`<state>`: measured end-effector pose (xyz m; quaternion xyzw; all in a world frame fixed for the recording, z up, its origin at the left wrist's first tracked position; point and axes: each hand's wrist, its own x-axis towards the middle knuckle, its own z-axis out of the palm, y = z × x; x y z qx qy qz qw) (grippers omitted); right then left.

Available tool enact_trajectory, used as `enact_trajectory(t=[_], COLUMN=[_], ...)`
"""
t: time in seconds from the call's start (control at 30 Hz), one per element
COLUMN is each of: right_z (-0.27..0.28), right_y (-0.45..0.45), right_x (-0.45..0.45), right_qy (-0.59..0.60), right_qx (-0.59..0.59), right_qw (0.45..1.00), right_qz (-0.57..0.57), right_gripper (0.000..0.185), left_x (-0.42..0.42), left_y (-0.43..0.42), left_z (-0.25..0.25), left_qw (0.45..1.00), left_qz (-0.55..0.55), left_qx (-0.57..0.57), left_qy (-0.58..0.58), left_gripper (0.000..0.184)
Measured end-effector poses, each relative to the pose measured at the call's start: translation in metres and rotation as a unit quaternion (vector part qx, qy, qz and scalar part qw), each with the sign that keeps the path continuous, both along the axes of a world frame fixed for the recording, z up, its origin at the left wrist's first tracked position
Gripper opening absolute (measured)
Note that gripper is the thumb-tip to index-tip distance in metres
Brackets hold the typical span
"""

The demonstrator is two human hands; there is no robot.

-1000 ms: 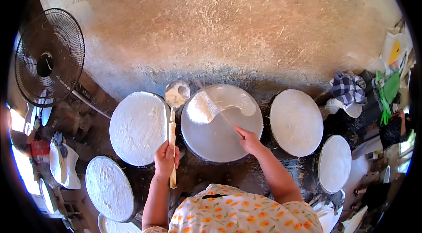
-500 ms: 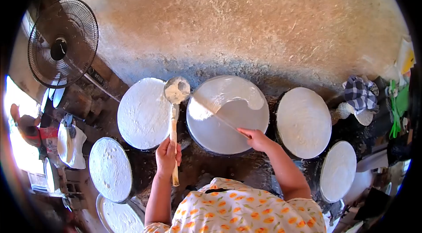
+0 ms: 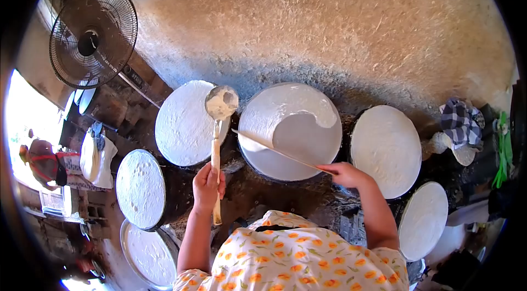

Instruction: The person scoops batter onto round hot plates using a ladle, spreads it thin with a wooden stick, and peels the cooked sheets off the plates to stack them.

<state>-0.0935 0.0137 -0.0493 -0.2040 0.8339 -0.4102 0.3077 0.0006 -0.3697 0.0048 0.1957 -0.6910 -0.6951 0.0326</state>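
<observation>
My left hand (image 3: 206, 188) is closed round the pale handle of a ladle (image 3: 222, 103), held upright with its batter-coated bowl between two pans. My right hand (image 3: 348, 174) grips the end of a thin wooden stick (image 3: 288, 155), which slants left across the middle round pan (image 3: 310, 140). White batter (image 3: 263, 112) covers the left and upper part of this pan in a curved band, leaving a smooth grey area at the lower right. The stick's far end is by the pan's left edge; whether it touches the batter is unclear.
White-covered round pans stand on both sides, including one at left (image 3: 186, 123) and one at right (image 3: 386, 151). A fan (image 3: 90, 41) is at upper left. Behind the pans rises a rough wall (image 3: 318, 22). Checked cloth (image 3: 461, 121) lies at far right.
The stick has swept left and down over the middle pan, my right hand shifting slightly right. The batter's edge now reaches further down the left side. The camera view has shifted a little.
</observation>
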Motion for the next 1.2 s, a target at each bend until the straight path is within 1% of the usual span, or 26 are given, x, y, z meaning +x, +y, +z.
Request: enact_trajectory(t=[0.03,0.1,0.17,0.23,0.3,0.33,0.37,0.47,0.53,0.57,0.63,0.67,0.7,0.73,0.77,0.8,0.83,0.87,0.9,0.93,1.0,1.07,1.1,1.13,1.17,1.2], right_z=[0.008,0.004,-0.009,-0.031,-0.044,-0.012,-0.003,-0.006,-0.022,-0.035,-0.041,-0.031,-0.031,-0.033,-0.033,-0.03,-0.031,-0.034,-0.037,-0.043,-0.055,-0.03,-0.048,-0.057,-0.081,-0.078], right_y=[0.014,0.022,0.004,-0.013,-0.017,-0.009,0.007,0.056,0.059,0.044,0.008,0.0,0.003,0.011,0.021,0.039,0.058,0.075,0.079,0.068,0.035,-0.035,-0.071,-0.099,-0.119,-0.133], right_x=[0.003,0.002,-0.01,-0.017,-0.017,-0.006,0.002,0.011,0.014,0.013,0.009,0.014,0.025,0.04,0.056,0.073,0.093,0.114,0.133,0.149,0.175,0.182,0.186,0.185,0.188,0.197], right_qy=[-0.039,-0.046,0.043,0.048,0.068,0.04,0.039,-0.029,0.021,0.118,0.086,0.067,0.064,0.057,0.05,0.004,0.004,-0.055,-0.114,-0.114,0.031,0.035,0.138,0.199,0.273,0.29], right_qx=[0.035,0.016,0.081,0.05,-0.041,0.018,0.016,0.028,-0.019,-0.036,-0.025,-0.014,-0.014,-0.016,-0.016,0.006,0.011,0.007,0.002,0.003,-0.081,-0.044,-0.092,-0.106,0.013,0.107], right_qw=[0.999,0.999,0.991,0.989,0.996,0.999,0.999,0.999,0.994,0.982,0.974,0.982,0.981,0.991,0.997,0.998,0.998,0.993,0.982,0.98,0.965,0.961,0.947,0.94,0.932,0.92], right_qz=[0.016,-0.016,-0.1,-0.131,-0.032,-0.006,-0.006,0.028,-0.103,-0.14,-0.209,-0.174,-0.183,-0.117,-0.05,-0.055,-0.064,-0.108,-0.151,-0.16,-0.246,-0.27,-0.276,-0.256,-0.238,-0.24], right_gripper=[0.062,0.059,0.058,0.058,0.057,0.055,0.055,0.059,0.058,0.055,0.055,0.056,0.056,0.057,0.057,0.055,0.055,0.054,0.054,0.054,0.053,0.051,0.05,0.052,0.056,0.058], left_x=[0.003,0.003,0.0,-0.004,-0.005,-0.003,0.001,0.017,0.02,0.02,0.018,0.017,0.016,0.017,0.02,0.023,0.026,0.028,0.03,0.03,0.031,0.035,0.038,0.041,0.044,0.048], left_y=[-0.004,-0.001,0.009,0.022,0.03,0.032,0.029,0.016,0.021,0.024,0.034,0.034,0.032,0.029,0.021,0.011,0.004,-0.001,-0.007,-0.014,-0.021,-0.028,-0.039,-0.054,-0.065,-0.071], left_z=[-0.002,0.0,0.002,0.003,0.007,0.012,0.011,0.005,0.006,0.007,0.01,0.009,0.008,0.017,0.021,0.025,0.028,0.031,0.032,0.03,0.026,0.026,0.023,0.018,0.014,0.021], left_qw=[1.0,1.0,0.999,0.999,1.0,1.0,1.0,1.0,1.0,0.999,0.999,0.999,0.999,0.998,0.99,0.981,0.968,0.973,0.97,0.971,0.974,0.968,0.965,0.904,0.812,0.817], left_qz=[-0.016,-0.017,-0.028,-0.025,0.015,0.022,0.023,-0.003,-0.011,-0.023,-0.017,-0.023,-0.032,-0.027,-0.04,-0.052,-0.063,-0.054,-0.059,-0.07,-0.091,-0.121,-0.128,-0.15,-0.163,-0.15], left_qx=[-0.001,-0.013,-0.038,-0.035,0.0,0.002,0.0,-0.012,-0.025,-0.037,-0.033,-0.025,-0.018,0.043,0.133,0.186,0.239,0.219,0.228,0.22,0.202,0.221,0.227,0.4,0.56,0.553], left_qy=[0.008,0.008,0.011,0.009,0.017,0.015,0.015,0.007,-0.002,-0.007,-0.013,-0.02,-0.029,-0.038,-0.011,0.013,0.035,0.049,0.061,0.058,0.047,0.021,0.02,0.028,0.033,0.059], left_gripper=[0.022,0.024,0.025,0.025,0.025,0.025,0.025,0.024,0.024,0.024,0.023,0.021,0.019,0.019,0.026,0.03,0.034,0.04,0.039,0.038,0.038,0.039,0.039,0.041,0.043,0.04])
